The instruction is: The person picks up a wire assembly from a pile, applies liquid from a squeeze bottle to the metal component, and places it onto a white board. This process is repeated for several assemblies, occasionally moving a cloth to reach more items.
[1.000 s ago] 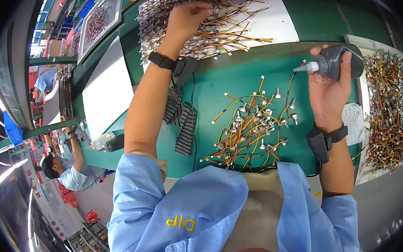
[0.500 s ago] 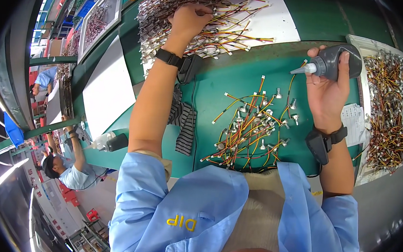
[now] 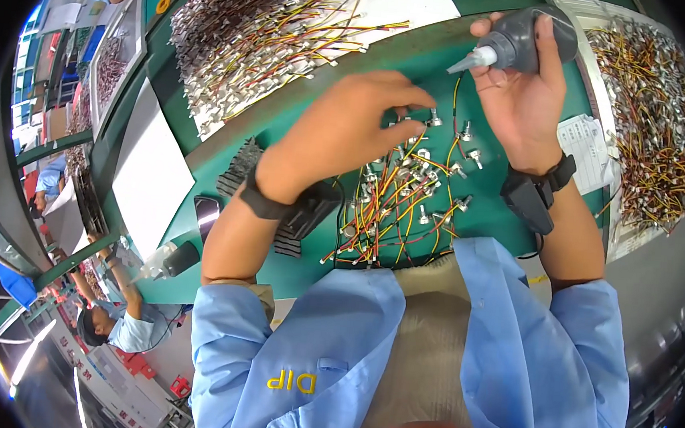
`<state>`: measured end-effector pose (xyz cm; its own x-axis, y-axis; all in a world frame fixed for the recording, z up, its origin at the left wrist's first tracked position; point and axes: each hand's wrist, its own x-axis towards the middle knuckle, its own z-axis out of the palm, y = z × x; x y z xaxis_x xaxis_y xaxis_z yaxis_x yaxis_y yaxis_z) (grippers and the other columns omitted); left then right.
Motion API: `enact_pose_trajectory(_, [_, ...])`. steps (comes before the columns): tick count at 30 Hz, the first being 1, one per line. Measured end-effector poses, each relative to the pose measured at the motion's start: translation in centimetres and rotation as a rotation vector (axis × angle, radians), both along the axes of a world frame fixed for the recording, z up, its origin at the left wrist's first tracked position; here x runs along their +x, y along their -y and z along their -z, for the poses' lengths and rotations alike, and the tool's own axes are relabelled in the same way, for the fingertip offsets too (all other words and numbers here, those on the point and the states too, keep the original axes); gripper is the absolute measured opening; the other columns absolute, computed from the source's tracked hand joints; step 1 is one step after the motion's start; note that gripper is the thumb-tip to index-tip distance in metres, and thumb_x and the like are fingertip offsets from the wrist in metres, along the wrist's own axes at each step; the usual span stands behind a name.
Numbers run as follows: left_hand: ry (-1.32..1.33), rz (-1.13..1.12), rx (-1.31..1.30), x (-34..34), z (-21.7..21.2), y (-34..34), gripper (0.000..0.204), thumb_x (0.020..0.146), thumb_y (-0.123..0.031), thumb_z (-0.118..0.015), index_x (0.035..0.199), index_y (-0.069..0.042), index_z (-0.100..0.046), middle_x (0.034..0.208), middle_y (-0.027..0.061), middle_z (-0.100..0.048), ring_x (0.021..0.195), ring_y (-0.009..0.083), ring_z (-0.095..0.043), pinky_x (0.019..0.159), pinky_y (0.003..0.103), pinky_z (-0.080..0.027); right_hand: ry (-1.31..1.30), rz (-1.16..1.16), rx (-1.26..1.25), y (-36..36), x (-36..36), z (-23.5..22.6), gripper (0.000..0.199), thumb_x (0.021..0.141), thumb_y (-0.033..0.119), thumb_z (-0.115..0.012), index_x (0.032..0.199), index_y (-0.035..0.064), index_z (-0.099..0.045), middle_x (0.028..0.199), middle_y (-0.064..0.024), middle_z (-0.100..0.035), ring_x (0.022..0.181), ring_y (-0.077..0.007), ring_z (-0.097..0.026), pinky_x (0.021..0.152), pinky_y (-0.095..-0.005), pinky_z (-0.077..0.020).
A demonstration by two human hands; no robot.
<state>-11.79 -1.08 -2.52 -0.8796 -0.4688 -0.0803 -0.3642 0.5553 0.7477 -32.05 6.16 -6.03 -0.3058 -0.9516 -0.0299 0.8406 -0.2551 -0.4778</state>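
Your left hand (image 3: 341,129) has come back from the far wire heap, fingers pinched on a wired part (image 3: 433,118) mid-tabletop, presenting it to the glue bottle (image 3: 525,39) your right hand (image 3: 525,92) grips.

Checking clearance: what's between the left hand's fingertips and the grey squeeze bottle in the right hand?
Head view: only bare green mat and one yellow wire lie between the left hand and the grey bottle in the right hand.

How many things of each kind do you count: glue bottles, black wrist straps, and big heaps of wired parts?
Grey squeeze bottle with white nozzle: 1
Black wrist straps: 2
Big heaps of wired parts: 3
Total: 6
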Motion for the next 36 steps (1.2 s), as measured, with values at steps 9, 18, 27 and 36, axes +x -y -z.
enact_pose_trajectory(9, [-0.087,-0.051,-0.115,-1.2,-0.4,-1.3,0.018,0.084,-0.007,-0.066,0.102,-0.005,-0.068,0.102,0.0096,-0.064,0.095,0.0241,-0.064,0.077,0.032,-0.052,0.113,0.248,0.266,0.4,1.6,-2.9,0.042,0.100,0.038,-0.046,0.105,-0.0025,-0.057,0.104,-0.0170,-0.063,0.054,-0.0101,-0.047,0.064,-0.0258,-0.0462])
enact_pose_trajectory(18, [-0.880,-0.548,0.694,8.4,-0.5,-3.4,0.020,0.092,-0.004,-0.058,0.112,0.000,-0.060,0.116,0.0150,-0.061,0.106,0.0244,-0.061,0.088,0.036,-0.052,0.139,-0.144,-0.017,-0.3,-0.1,0.2,0.047,0.099,0.043,-0.045,0.111,-0.0020,-0.050,0.097,-0.0122,-0.060,0.065,-0.0116,-0.049,0.067,-0.0295,-0.0458])
enact_pose_trajectory(27, [-0.791,-0.578,1.144,6.8,4.1,-7.7,0.028,0.094,-0.006,-0.058,0.122,-0.006,-0.057,0.117,0.0101,-0.063,0.107,0.0192,-0.060,0.093,0.035,-0.048,0.016,-0.470,-0.031,-1.9,4.8,-0.5,0.056,0.094,0.053,-0.048,0.111,0.0002,-0.046,0.089,-0.0119,-0.059,0.067,-0.0204,-0.056,0.075,-0.0395,-0.0492])
enact_pose_trajectory(36, [-0.890,-0.372,1.286,7.8,6.6,-7.5,0.035,0.094,-0.003,-0.056,0.129,-0.007,-0.053,0.118,0.0084,-0.061,0.104,0.0184,-0.061,0.092,0.035,-0.048,-0.231,-0.750,-0.032,-2.7,6.5,0.5,0.060,0.089,0.056,-0.056,0.110,0.0003,-0.045,0.091,-0.0154,-0.060,0.082,-0.0275,-0.064,0.082,-0.0444,-0.0514])
